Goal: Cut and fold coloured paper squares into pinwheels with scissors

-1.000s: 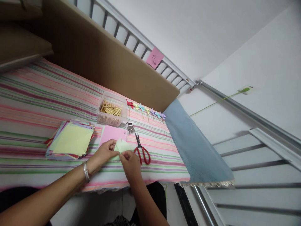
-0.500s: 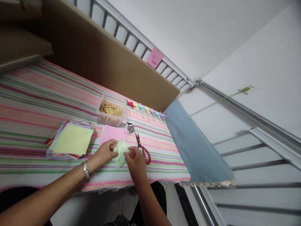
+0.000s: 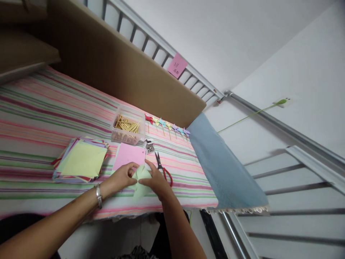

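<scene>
Between both hands is a pale green paper pinwheel point(image 3: 141, 172), its corners bent in toward the middle. My left hand point(image 3: 124, 176), with a silver bracelet at the wrist, pinches its left side. On the other side my right hand point(image 3: 156, 180) has its thumb across the paper near the centre and its fingers behind the right edge. Just beyond lies a sheet of pink paper point(image 3: 128, 156). Scissors with red handles point(image 3: 167, 176) rest to the right of my right hand, blades pointing away. A small clear bag point(image 3: 149, 147) of tiny items lies past the pink sheet.
A stack of coloured paper squares point(image 3: 83, 158) sits at left. Behind stands a clear plastic box point(image 3: 128, 126) of wooden sticks. Several finished pinwheels point(image 3: 169, 126) lie in a row along a cardboard panel point(image 3: 129, 68). Striped cloth point(image 3: 32, 144) covers the table.
My right hand has shifted its grip: its thumb now reaches across the pinwheel's middle and its fingers go behind the far edge. The pinwheel has moved slightly right and toward me.
</scene>
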The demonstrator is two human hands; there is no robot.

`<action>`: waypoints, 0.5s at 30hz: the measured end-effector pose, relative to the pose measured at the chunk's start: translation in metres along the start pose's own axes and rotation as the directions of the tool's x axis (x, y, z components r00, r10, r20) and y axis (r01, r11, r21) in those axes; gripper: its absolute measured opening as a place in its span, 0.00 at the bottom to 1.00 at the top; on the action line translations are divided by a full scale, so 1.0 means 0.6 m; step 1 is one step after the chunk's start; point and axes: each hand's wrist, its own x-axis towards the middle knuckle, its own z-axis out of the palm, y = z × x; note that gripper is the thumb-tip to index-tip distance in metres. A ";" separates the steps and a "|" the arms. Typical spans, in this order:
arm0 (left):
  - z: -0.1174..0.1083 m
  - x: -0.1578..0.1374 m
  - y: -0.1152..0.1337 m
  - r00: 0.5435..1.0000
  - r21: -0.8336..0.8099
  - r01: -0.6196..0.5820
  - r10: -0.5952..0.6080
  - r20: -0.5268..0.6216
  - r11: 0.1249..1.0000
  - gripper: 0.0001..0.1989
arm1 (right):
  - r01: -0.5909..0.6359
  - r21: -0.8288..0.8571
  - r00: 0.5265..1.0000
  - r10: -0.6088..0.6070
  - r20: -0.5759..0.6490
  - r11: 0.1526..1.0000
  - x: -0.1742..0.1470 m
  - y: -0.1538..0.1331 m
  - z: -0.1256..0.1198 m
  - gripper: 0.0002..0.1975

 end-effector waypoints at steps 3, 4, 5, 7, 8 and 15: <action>-0.001 0.003 -0.008 1.000 0.019 -0.016 0.016 0.009 1.000 0.20 | 0.073 -0.111 0.996 -0.079 -0.044 0.991 0.005 0.006 0.004 0.36; -0.001 0.005 -0.012 0.999 0.030 -0.028 0.027 0.019 0.999 0.19 | 0.095 -0.135 0.993 -0.103 -0.054 0.986 0.006 0.007 0.006 0.36; -0.001 0.006 -0.015 0.999 0.039 -0.041 0.040 0.031 0.998 0.19 | 0.109 -0.153 0.991 -0.120 -0.065 0.982 0.007 0.008 0.007 0.35; -0.003 0.008 -0.019 0.998 0.048 -0.058 0.056 0.042 0.997 0.18 | 0.106 -0.169 0.989 -0.123 -0.088 0.980 0.007 0.009 0.008 0.34; -0.004 0.008 -0.018 0.998 0.043 -0.057 0.055 0.037 0.997 0.18 | 0.093 -0.162 0.989 -0.110 -0.097 0.982 0.006 0.009 0.007 0.34; -0.008 -0.009 0.030 0.995 -0.200 0.055 -0.070 -0.064 0.978 0.24 | 0.003 0.170 0.987 0.025 -0.162 0.985 0.001 0.006 -0.001 0.35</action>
